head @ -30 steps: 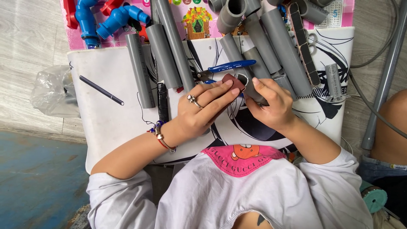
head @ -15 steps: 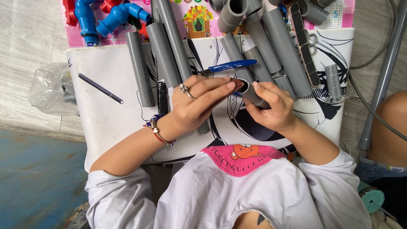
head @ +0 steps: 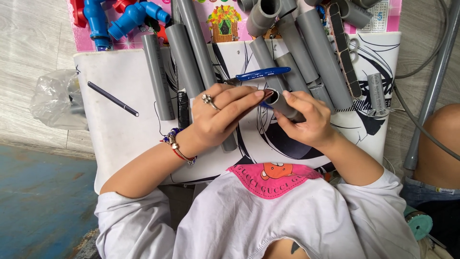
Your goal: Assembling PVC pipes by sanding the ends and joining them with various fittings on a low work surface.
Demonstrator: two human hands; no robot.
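Pipe piece: short grey pipe piece held above the middle of the white board, open end facing the left hand.
Right hand: right hand curled around the pipe piece, thumb on top, fingers wrapped under it.
Left hand: left hand with fingers stretched out flat and close together, fingertips at the pipe's open end, pressing a small dark strip against its rim; exact grip on the strip hard to tell.
Left hand wear: ring on one finger, beaded bracelet at the wrist.
Under left hand: long grey pipe runs from the far edge of the board beneath the palm.
Just beyond hands: blue pen lying across grey pipes, near the fingertips.
Far right of board: row of grey pipes leaning side by side, a black strip lying on them.
Left part of board: single grey pipe upright, black pencil lying slanted near the left edge.
Far left corner: blue pipe fittings on a pink sheet.
Off the board, left: crumpled clear plastic bag on the floor.
Off the board, right: metal leg and a grey cable.
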